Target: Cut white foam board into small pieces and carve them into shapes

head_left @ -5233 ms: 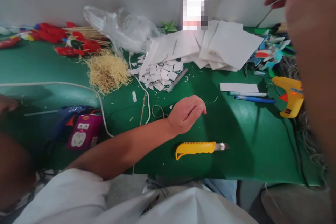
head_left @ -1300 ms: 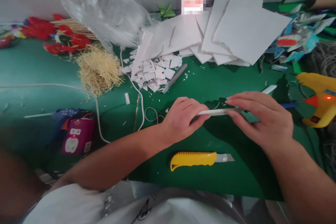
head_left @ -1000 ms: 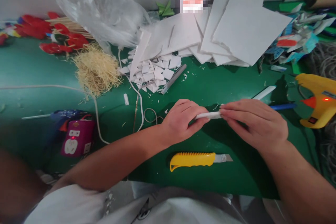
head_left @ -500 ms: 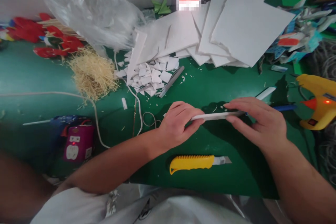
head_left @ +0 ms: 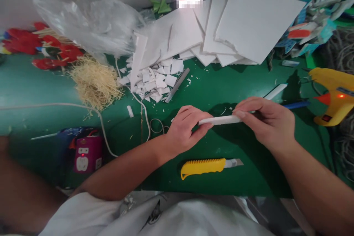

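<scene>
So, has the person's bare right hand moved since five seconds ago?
Yes: the right hand has come from beyond the yellow plastic glue gun to its left, gripping a thin white strip.

Head view, down onto hands [head_left: 182, 129]

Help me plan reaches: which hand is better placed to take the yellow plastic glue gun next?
Probably the right hand: the yellow plastic glue gun lies beyond it, on the right, while the left hand is farther away. Both pinch the thin white strip, so the right would release first.
</scene>
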Action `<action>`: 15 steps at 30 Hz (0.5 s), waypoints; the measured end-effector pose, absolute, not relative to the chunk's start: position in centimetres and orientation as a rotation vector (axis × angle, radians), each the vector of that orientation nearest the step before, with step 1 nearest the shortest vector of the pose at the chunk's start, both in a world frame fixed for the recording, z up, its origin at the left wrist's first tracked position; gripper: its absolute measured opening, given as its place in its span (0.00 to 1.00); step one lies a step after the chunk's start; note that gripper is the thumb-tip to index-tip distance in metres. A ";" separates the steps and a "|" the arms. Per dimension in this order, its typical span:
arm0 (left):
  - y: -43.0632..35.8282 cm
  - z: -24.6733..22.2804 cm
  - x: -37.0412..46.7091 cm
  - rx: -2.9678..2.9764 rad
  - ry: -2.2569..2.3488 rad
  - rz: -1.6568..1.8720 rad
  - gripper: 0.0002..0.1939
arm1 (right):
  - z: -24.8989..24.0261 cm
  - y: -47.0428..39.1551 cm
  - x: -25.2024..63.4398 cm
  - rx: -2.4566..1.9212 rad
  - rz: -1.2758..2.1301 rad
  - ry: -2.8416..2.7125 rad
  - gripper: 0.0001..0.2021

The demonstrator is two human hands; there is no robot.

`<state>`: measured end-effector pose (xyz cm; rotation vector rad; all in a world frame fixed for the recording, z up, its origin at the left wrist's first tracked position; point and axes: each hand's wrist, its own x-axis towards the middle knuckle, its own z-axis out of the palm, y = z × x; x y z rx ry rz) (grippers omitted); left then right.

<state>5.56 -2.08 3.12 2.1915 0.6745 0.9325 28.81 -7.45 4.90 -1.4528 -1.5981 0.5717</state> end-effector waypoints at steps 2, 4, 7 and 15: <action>-2.1 3.2 5.5 2.181 0.706 0.948 0.02 | 4.6 -7.3 28.8 -1.492 0.526 -1.471 0.07; -2.2 3.1 5.4 2.167 0.768 0.968 0.04 | 4.4 -7.2 28.7 -1.510 0.402 -1.366 0.10; -2.4 2.8 5.1 2.117 0.907 1.063 0.08 | 4.3 -7.0 28.6 -1.491 0.249 -1.276 0.15; -2.6 2.3 5.3 2.056 1.020 1.239 0.10 | 4.6 -7.6 28.2 -1.532 0.498 -1.364 0.11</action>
